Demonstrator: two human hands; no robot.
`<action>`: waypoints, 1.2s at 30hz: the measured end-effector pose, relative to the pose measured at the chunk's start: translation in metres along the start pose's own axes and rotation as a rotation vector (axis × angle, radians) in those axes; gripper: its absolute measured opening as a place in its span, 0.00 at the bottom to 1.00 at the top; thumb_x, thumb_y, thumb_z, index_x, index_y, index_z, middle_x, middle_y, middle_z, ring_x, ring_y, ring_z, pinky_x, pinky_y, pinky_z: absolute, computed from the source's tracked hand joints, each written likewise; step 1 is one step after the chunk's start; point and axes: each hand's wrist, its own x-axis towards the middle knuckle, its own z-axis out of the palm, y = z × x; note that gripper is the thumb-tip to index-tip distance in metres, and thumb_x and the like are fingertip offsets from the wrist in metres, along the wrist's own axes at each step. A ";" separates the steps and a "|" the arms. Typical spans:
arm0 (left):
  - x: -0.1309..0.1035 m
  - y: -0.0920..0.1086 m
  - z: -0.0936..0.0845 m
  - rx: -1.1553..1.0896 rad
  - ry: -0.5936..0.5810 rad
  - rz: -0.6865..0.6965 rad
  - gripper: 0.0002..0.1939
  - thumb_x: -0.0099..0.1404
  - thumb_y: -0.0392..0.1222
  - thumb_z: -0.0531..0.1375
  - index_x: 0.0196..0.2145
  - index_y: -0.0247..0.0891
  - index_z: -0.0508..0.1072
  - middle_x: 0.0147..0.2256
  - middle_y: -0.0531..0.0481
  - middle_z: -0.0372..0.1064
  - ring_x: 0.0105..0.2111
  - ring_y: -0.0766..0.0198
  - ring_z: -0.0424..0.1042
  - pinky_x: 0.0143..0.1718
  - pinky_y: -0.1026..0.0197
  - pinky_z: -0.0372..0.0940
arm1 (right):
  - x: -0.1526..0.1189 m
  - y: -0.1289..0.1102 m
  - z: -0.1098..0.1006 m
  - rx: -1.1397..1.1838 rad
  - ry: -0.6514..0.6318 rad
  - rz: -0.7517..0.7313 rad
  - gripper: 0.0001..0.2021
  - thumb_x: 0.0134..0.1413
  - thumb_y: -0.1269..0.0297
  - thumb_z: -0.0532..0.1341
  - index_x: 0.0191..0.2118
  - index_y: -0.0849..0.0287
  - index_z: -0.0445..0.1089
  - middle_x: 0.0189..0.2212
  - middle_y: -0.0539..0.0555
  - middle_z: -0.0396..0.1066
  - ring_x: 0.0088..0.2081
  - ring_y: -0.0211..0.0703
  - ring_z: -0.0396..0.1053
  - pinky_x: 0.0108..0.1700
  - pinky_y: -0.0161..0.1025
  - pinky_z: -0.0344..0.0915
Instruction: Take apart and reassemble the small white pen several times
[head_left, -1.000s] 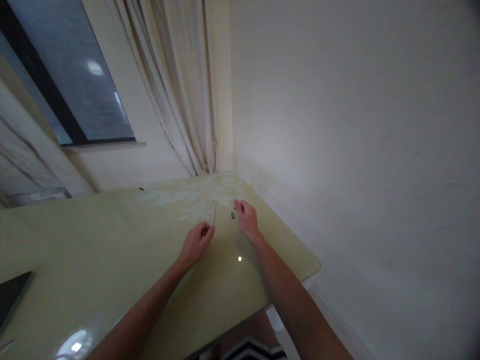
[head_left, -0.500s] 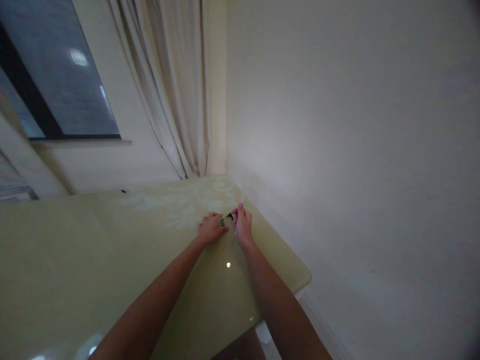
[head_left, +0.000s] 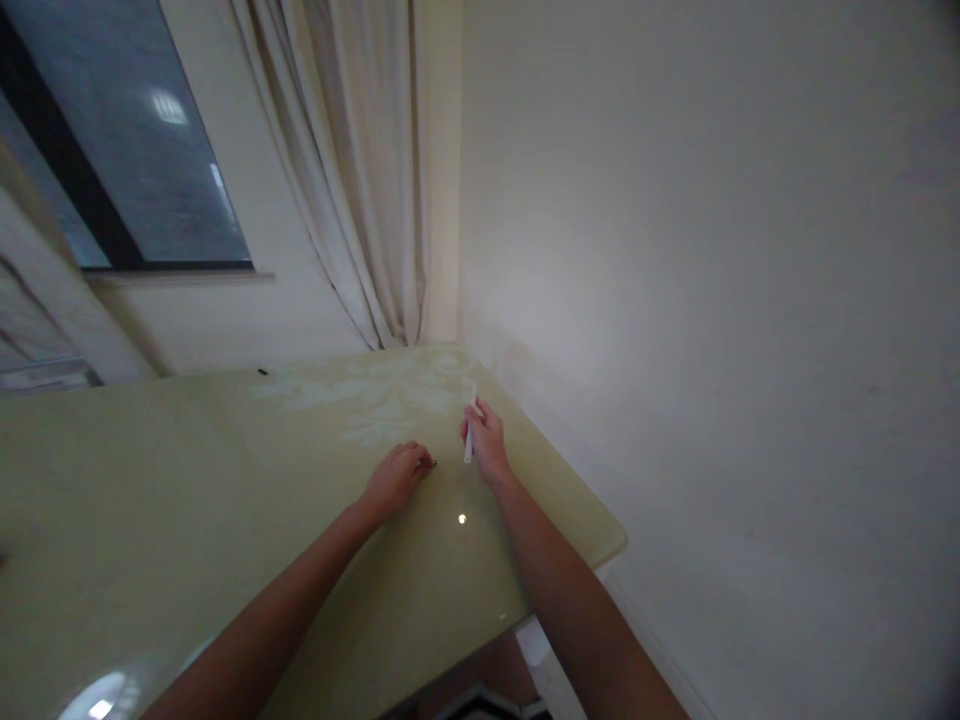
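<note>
My right hand (head_left: pixel 486 436) is wrapped around a slim white stick-like tool (head_left: pixel 469 444), tilted nearly upright above the far right part of the table (head_left: pixel 315 560). Its exact kind does not show. Left of it and a little nearer to me, my left hand (head_left: pixel 399 474) rests low at the tabletop with its fingers curled together. A small dark piece (head_left: pixel 433 463) shows at those fingertips, too small to name. The two hands are apart by about a hand's width.
Near the table's far edge lies a small black piece (head_left: pixel 262 372). A bare wall (head_left: pixel 675 300) runs along the right side, and a curtain (head_left: pixel 375 180) hangs behind the table beside a window (head_left: pixel 172 140).
My left hand has drawn back to the left and toward me, its fingers now curled. The black piece at my right fingertips no longer shows there; the white tool is plainer. The view has shifted slightly.
</note>
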 end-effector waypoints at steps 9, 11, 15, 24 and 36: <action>-0.067 -0.032 -0.030 -0.305 0.168 -0.148 0.11 0.61 0.39 0.59 0.41 0.40 0.77 0.37 0.44 0.76 0.38 0.55 0.75 0.42 0.55 0.68 | -0.015 -0.005 0.012 -0.130 -0.244 -0.084 0.29 0.62 0.40 0.57 0.57 0.59 0.69 0.17 0.44 0.65 0.17 0.36 0.56 0.21 0.33 0.52; -0.068 -0.030 -0.036 -0.446 0.233 -0.211 0.12 0.60 0.46 0.61 0.40 0.39 0.79 0.41 0.42 0.78 0.41 0.54 0.77 0.43 0.54 0.70 | -0.018 -0.009 0.021 -0.220 -0.268 -0.140 0.26 0.65 0.40 0.53 0.47 0.57 0.73 0.17 0.44 0.62 0.20 0.37 0.58 0.25 0.34 0.54; -0.065 -0.019 -0.049 -0.763 0.334 -0.336 0.24 0.58 0.58 0.66 0.45 0.38 0.80 0.44 0.42 0.80 0.45 0.52 0.78 0.46 0.52 0.72 | -0.022 -0.017 0.059 -0.322 -0.451 -0.161 0.20 0.66 0.44 0.55 0.36 0.56 0.73 0.21 0.46 0.62 0.24 0.38 0.60 0.29 0.34 0.56; -0.068 -0.016 -0.062 -1.147 0.390 -0.516 0.30 0.46 0.58 0.75 0.42 0.37 0.78 0.43 0.41 0.82 0.46 0.52 0.80 0.43 0.57 0.72 | -0.052 0.014 0.104 -0.205 -0.430 -0.085 0.16 0.58 0.51 0.63 0.27 0.58 0.69 0.22 0.45 0.61 0.26 0.37 0.57 0.29 0.34 0.54; -0.069 -0.011 -0.065 -1.250 0.319 -0.521 0.22 0.53 0.51 0.74 0.41 0.38 0.75 0.42 0.43 0.83 0.48 0.53 0.81 0.43 0.59 0.71 | -0.056 0.009 0.091 -0.085 -0.425 -0.082 0.12 0.52 0.55 0.68 0.34 0.59 0.80 0.26 0.51 0.74 0.28 0.39 0.66 0.32 0.35 0.62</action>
